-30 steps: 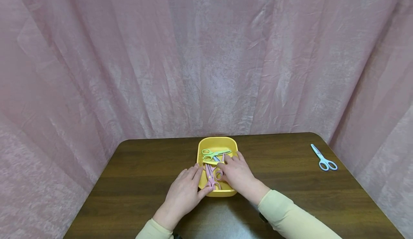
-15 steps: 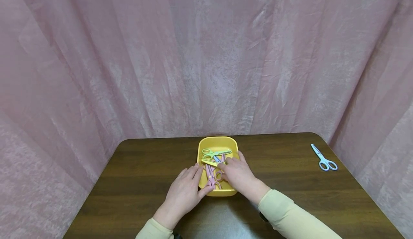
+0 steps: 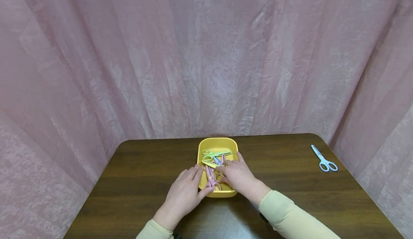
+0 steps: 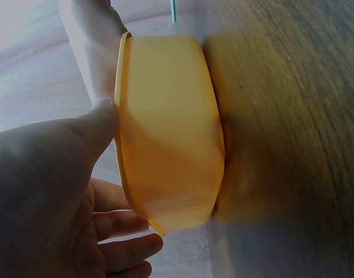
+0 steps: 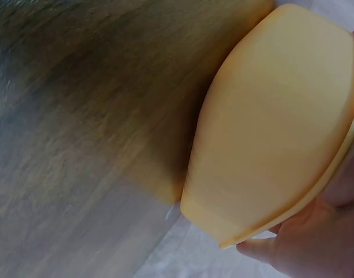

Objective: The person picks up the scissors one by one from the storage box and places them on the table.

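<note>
A yellow plastic container (image 3: 218, 144) stands in the middle of the table, holding several pairs of small scissors. My left hand (image 3: 184, 188) rests at its left near corner, thumb on the near rim and straight fingers along the left rim. With its fingers inside the container, my right hand (image 3: 239, 176) pinches yellow scissors (image 3: 209, 163); their handles are mostly hidden under it. Another right-hand finger lies at the right rim. Green scissors (image 3: 218, 154) lie toward the far end, a blue blade (image 3: 217, 160) just below them. Pink scissors (image 3: 210, 177) lie at the near left.
A pair of light blue scissors (image 3: 323, 159) lies on the dark wooden table (image 3: 155, 160) at the far right. Pink velvet curtains (image 3: 206, 70) hang behind the table and along both sides.
The yellow scissors' blades have turned from nearly level to slanting down to the right, as the right fingers shifted slightly nearer. The left hand and container stay in place.
</note>
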Motion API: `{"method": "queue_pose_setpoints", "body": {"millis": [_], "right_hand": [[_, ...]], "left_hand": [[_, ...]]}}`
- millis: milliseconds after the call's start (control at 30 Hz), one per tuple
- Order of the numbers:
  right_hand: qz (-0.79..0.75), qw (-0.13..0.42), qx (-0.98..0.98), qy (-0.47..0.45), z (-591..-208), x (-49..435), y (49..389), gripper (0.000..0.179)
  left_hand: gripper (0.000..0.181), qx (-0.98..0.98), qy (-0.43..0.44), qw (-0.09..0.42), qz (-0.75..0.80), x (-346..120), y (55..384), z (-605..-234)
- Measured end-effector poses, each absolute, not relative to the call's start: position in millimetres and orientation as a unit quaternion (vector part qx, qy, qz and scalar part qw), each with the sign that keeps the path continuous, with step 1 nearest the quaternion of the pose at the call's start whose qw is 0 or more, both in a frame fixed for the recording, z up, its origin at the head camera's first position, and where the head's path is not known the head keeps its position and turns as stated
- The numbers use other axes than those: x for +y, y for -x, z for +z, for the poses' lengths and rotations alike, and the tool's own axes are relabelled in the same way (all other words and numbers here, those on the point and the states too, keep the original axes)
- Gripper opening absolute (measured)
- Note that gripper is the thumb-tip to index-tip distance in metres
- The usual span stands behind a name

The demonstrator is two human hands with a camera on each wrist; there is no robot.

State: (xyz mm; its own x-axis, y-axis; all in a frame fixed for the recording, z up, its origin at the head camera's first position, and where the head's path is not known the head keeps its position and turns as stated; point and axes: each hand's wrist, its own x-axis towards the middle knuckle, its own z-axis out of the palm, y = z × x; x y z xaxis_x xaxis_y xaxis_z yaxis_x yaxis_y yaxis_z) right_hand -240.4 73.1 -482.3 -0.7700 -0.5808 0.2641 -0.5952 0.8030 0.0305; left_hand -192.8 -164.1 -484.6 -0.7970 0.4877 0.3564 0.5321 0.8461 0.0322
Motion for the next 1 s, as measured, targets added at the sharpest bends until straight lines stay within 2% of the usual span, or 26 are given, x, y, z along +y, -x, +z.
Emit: {"method": "queue_pose_setpoints", "body": {"millis": [400, 633, 833, 1000], "right_hand": [[0.028, 0.132, -0.932, -0.335, -481.0, 76.2, 240.2, 0.041], [0.034, 0.170, -0.918, -0.356, -484.9, 76.3, 245.5, 0.041], [0.062, 0.210, -0.900, -0.376, -485.4, 78.4, 247.8, 0.033], [0.075, 0.219, -0.900, -0.369, -483.0, 79.9, 246.3, 0.033]], "left_hand": [[0.080, -0.948, 0.268, 0.161, -0.062, -164.0, 191.8, -485.9], [0.078, -0.946, 0.270, 0.167, -0.060, -163.4, 193.2, -485.4], [0.077, -0.944, 0.273, 0.175, -0.058, -164.2, 193.1, -485.5], [0.079, -0.942, 0.276, 0.183, -0.058, -165.1, 192.9, -486.8]]}}
